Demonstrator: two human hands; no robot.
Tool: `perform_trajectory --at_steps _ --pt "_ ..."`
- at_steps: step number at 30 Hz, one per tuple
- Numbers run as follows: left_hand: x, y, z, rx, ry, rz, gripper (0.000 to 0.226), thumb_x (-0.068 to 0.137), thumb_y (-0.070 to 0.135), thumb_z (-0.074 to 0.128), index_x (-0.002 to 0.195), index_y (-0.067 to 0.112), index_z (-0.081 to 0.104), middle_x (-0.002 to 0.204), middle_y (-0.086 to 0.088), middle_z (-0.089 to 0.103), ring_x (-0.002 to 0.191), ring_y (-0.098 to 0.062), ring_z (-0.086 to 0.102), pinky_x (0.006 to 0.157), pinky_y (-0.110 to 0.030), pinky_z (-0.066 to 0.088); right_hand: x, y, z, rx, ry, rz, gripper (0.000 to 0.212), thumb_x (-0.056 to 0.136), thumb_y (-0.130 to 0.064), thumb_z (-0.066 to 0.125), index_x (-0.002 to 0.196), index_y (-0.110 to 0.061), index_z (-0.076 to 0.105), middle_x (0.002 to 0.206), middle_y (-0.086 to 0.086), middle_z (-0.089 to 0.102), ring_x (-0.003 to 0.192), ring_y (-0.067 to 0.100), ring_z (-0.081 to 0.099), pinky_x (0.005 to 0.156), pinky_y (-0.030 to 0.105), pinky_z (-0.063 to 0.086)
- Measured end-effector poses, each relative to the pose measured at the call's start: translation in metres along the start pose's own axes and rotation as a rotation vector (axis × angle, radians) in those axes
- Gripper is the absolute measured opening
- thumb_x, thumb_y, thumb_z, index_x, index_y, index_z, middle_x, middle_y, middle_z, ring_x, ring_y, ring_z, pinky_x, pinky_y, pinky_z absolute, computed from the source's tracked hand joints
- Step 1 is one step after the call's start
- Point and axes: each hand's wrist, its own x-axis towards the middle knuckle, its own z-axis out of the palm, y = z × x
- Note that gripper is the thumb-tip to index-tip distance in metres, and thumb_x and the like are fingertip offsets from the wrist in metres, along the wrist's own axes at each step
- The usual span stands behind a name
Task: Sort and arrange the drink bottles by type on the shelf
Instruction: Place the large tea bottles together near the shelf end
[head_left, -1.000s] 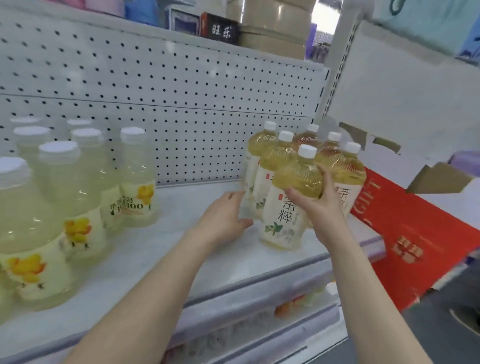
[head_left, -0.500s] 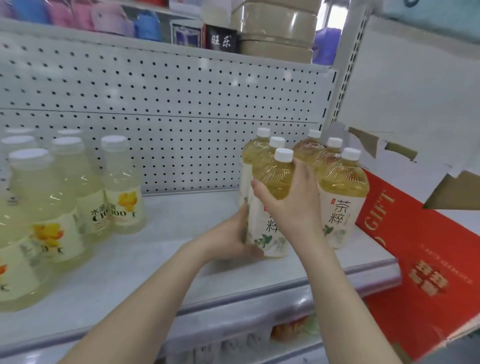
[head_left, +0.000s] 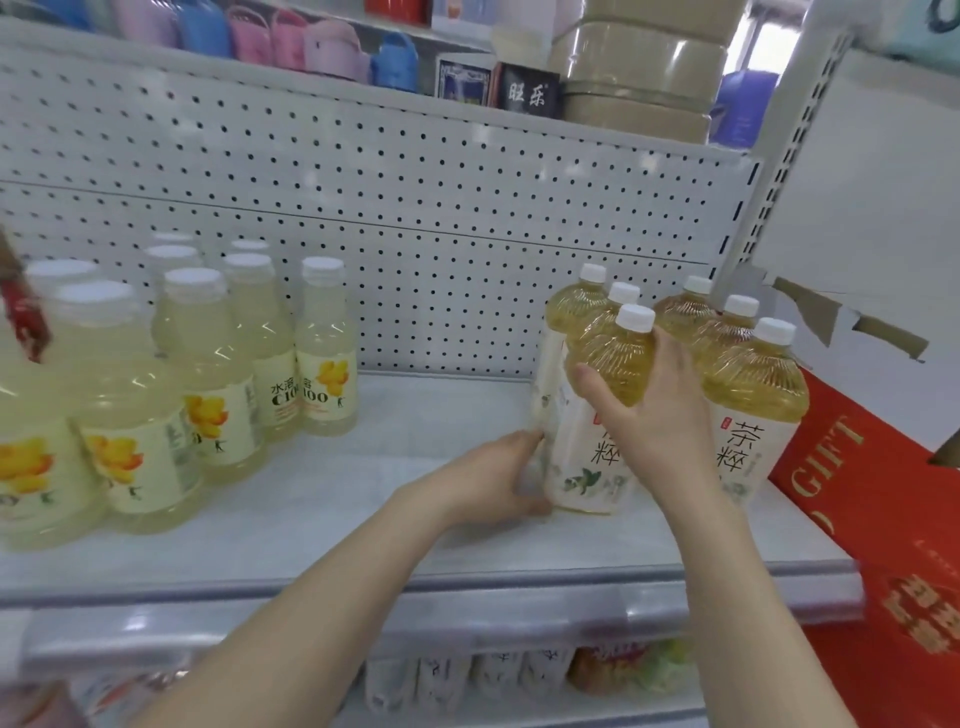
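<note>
Tea bottle (head_left: 582, 478) further left on white shelf (head_left: 363, 519), pegboard (head_left: 415, 208) behind

Amber tea bottles (head_left: 756, 384) with white caps, pale-yellow lemon drink bottles (head_left: 324, 358), red gift box (head_left: 883, 519), white black-dotted pegboard (head_left: 415, 208)

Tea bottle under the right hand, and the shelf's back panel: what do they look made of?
Tea bottle: clear, glossy plastic by the look, since the amber drink shows through its ribbed shoulder; opaque white cap, printed wrap label. The right hand grips it. Back panel: probably painted sheet metal, matt off-white, punched with regular rows of holes; the look alone cannot confirm it.
</note>
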Motion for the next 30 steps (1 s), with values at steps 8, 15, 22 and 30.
perform_trajectory --at_steps 8,15,22,30 --pt "-0.076 -0.037 -0.046 0.301 0.148 -0.061 0.063 0.095 0.037 0.061 0.151 0.021 0.038 0.151 0.002 0.045 0.134 -0.019 0.046 0.105 -0.03 0.038 -0.021 -0.037 0.021 -0.181 0.36 -0.203 0.064 0.093 -0.029 0.064 0.146 -0.003 0.039 0.144 0.024 0.043 0.14 0.041 0.037 0.12 0.05 0.027" --pt "-0.168 -0.05 -0.101 0.3 0.41 -0.021 0.048 0.097 0.034 0.059 0.144 0.028 0.048 0.145 0.01 0.051 0.125 -0.013 0.053 0.102 -0.028 0.04 -0.042 -0.107 0.062 0.047 0.284 -0.345 0.051 0.09 -0.012 0.067 0.137 0.001 0.051 0.13 0.024 0.053 0.123 0.035 0.047 0.106 0.047 0.039" --pt "-0.182 -0.053 -0.141 0.364 0.411 0.052 0.046 0.098 0.033 0.058 0.143 0.031 0.049 0.144 0.014 0.05 0.13 -0.012 0.047 0.101 -0.027 0.039 -0.044 -0.135 0.065 -0.113 0.104 -0.372 0.052 0.092 -0.013 0.068 0.14 -0.003 0.052 0.127 0.018 0.059 0.12 0.038 0.054 0.101 0.047 0.044" --pt "-0.081 0.009 -0.171 0.421 0.449 0.135 0.044 0.098 0.037 0.055 0.142 0.035 0.049 0.142 0.016 0.049 0.119 -0.013 0.054 0.09 -0.026 0.038 0.051 -0.09 -0.047 -0.291 -0.012 -0.263 0.049 0.101 -0.028 0.058 0.148 -0.017 0.046 0.141 0.006 0.053 0.131 0.026 0.05 0.108 0.038 0.036"
